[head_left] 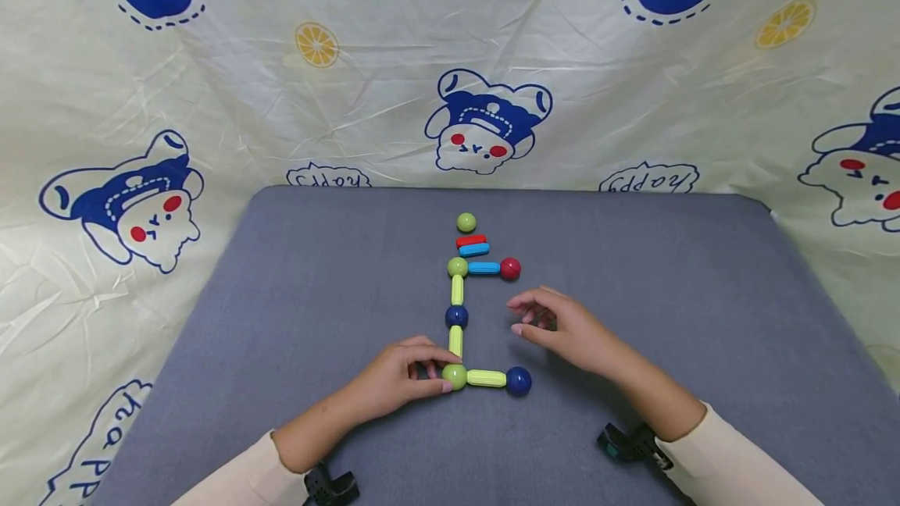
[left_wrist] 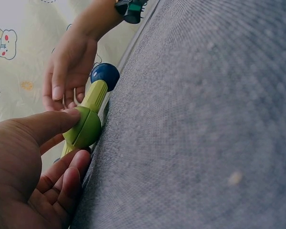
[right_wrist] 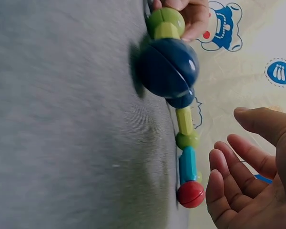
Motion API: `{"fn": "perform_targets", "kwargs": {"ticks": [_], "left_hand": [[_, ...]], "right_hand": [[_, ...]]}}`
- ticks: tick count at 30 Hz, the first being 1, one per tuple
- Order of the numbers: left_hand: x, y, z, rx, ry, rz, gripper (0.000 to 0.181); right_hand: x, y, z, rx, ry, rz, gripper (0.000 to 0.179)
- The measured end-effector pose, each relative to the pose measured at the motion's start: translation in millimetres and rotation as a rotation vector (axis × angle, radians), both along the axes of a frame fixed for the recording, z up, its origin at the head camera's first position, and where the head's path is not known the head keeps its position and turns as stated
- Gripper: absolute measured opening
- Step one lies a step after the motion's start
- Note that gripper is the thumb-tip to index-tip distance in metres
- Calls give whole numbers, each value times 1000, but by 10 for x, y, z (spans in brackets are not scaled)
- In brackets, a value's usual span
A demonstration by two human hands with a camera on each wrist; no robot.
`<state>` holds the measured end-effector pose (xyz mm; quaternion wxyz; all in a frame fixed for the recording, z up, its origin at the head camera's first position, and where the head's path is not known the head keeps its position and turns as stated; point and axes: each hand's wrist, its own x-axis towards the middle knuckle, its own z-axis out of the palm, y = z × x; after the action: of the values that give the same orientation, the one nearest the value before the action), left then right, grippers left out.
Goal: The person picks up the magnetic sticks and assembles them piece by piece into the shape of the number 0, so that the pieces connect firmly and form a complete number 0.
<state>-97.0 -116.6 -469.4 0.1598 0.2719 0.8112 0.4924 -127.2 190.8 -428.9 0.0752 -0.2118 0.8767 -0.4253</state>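
Note:
My left hand [head_left: 394, 381] pinches a light green ball [head_left: 455, 375] at the near corner of a shape made of balls and rods. From that ball, a yellow-green rod [head_left: 487, 379] runs right to a navy ball [head_left: 519, 381]. Two more yellow-green rods lead away, through a second navy ball [head_left: 457, 316], to another green ball [head_left: 458, 267]. There a blue rod [head_left: 483, 268] joins a red ball [head_left: 510, 269]. My right hand [head_left: 569, 330] hovers right of the shape, fingers relaxed and holding nothing; the right wrist view shows its palm and loosely bent fingers.
Beyond the shape lie a loose red rod [head_left: 471, 240], a loose blue rod [head_left: 474, 250] and a loose green ball [head_left: 466, 222]. Everything sits on a grey cloth-covered table [head_left: 337, 272]. Behind it hangs a pale printed curtain [head_left: 387, 100].

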Motion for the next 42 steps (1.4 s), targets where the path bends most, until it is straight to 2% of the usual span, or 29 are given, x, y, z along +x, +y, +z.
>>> {"fn": "perform_targets", "kwargs": {"ticks": [19, 31, 37, 42], "left_hand": [[17, 6, 35, -28, -17, 13, 28], [20, 2, 42, -19, -15, 10, 28], [18, 3, 39, -18, -15, 3, 28], [14, 4, 43, -18, -19, 4, 29]], "right_hand": [[-628, -235, 104, 22, 89, -76, 31], [-978, -307, 13, 94, 49, -109, 33], [-1085, -388, -38, 198, 57, -93, 34], [-1149, -455, -85, 241, 78, -76, 31]]}}
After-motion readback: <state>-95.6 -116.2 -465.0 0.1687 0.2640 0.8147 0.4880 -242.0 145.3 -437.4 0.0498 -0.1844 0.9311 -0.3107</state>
